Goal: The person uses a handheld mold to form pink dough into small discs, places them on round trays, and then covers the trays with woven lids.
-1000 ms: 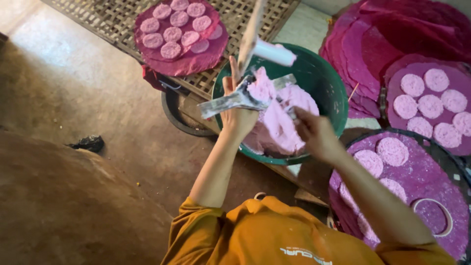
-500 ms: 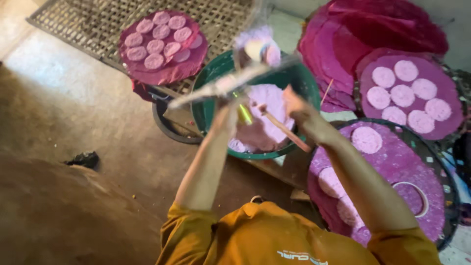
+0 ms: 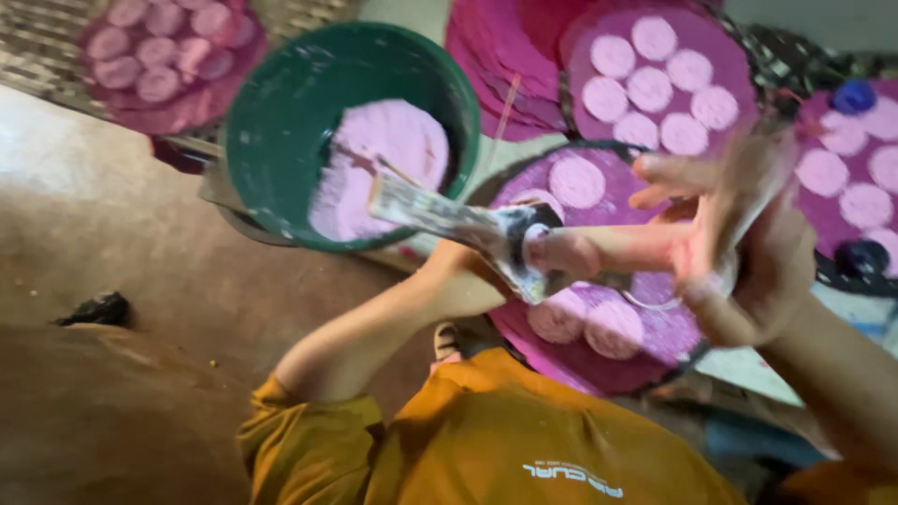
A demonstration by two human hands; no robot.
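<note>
Hands are seen meeting just right of the green bucket [image 3: 281,140], which serves as the landmark. The left hand [image 3: 561,252] is closed round a flat, paint-smeared metal tool [image 3: 449,220], a scraper-like blade whose far end reaches over the bucket's right rim. The blade is grey, streaked with pale pink, and held tilted. The right hand [image 3: 748,252] is blurred by motion; its fingers [image 3: 669,173] are spread at the top, while the palm seems wrapped round a pale, smeared object that cannot be made out, so the state of that grip cannot be told.

Pale pink paste [image 3: 374,168] is held inside the bucket, heaped against its right wall. No packages or signs are seen; the only label is a small white print on the orange shirt [image 3: 524,449], well below the bucket.

Round magenta trays are set about the bucket: one tray [image 3: 599,374] lies under the hands, down and to the right, carrying pale pink discs [image 3: 575,180]; a second tray [image 3: 739,56] lies to the upper right with a cluster of discs; a third [image 3: 243,65] is just left of the bucket, over a woven mat [image 3: 37,47]. A brown floor [image 3: 122,243] is seen down and to the left.
</note>
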